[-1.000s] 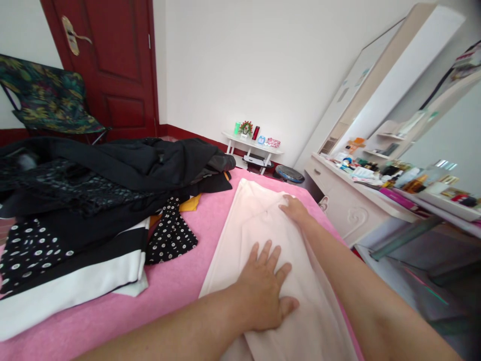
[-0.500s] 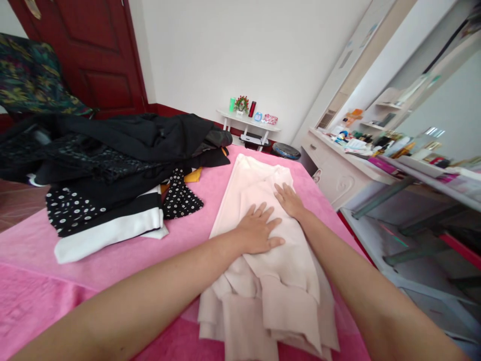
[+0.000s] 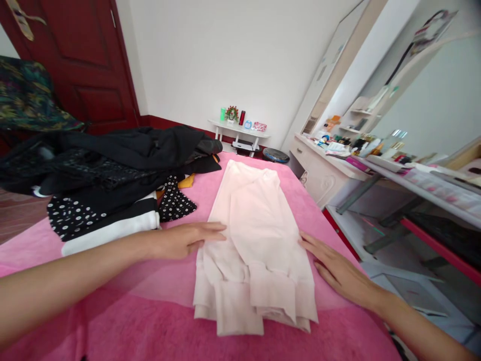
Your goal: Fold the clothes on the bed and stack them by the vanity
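Observation:
A pale pink sweatshirt (image 3: 259,225) lies in a long folded shape, its sleeves laid over the body and its ribbed cuffs and hem toward me. My left hand (image 3: 184,239) is at its left edge, fingers stretched out and their tips over the fabric. On the opposite side, my right hand (image 3: 334,268) has its fingers extended, with the tips at the sweatshirt's right edge. Both hands look open, with no cloth gripped. Under the sweatshirt is a pink bedspread (image 3: 158,286).
A heap of dark clothes (image 3: 124,155) with white and polka-dot pieces lies on the left. Beyond the bed stands a small white shelf (image 3: 238,128) with ornaments. At the right are a cluttered dresser (image 3: 319,165) and a metal-legged table (image 3: 424,185).
Both hands have left the middle of the sweatshirt and moved apart to its sides, nearer to me. The sleeves and body stay folded. The view has shifted slightly.

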Available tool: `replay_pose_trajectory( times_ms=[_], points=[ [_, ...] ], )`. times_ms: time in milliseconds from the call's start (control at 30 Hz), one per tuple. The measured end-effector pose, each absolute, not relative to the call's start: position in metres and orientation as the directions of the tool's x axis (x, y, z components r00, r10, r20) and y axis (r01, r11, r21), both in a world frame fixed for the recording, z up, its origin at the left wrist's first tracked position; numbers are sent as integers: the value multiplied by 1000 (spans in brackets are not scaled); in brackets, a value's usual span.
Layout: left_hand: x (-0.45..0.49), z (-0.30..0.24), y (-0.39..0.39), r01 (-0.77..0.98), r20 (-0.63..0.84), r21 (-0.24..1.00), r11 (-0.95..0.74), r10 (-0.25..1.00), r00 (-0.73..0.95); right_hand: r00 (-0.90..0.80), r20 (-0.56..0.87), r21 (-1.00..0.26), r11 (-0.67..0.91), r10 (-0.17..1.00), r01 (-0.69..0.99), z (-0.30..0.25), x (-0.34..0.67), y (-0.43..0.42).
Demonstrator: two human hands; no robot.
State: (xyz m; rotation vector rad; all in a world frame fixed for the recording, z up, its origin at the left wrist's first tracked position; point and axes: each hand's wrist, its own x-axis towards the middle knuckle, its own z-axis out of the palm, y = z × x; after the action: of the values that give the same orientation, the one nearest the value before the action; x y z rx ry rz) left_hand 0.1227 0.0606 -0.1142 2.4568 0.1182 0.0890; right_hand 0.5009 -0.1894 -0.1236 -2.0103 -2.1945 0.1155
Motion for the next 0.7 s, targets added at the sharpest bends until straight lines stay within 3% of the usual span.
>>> replay_pose_trajectory(
  times_ms=[167,367,467,567,700],
  points=[
    [107,-102,50,99,28,548,-831,137,990,-190,121,-201,212,974,956,-118,483,-188],
    [134,-98,27,-86,139,420,-904,-29,990,-306,169,-224,339,937,914,-112,460,-165],
    [140,-96,20,-117,193,463,-879,-29,981,-350,246,-271,411,904,870,-112,461,-163],
    [131,-84,7,-166,288,528,-833,-8,958,-252,347,-374,380,903,846,-104,456,-176],
    [109,-59,-21,-233,299,654,-720,-37,954,-132,296,-454,260,946,852,-85,427,-212]
  ],
)
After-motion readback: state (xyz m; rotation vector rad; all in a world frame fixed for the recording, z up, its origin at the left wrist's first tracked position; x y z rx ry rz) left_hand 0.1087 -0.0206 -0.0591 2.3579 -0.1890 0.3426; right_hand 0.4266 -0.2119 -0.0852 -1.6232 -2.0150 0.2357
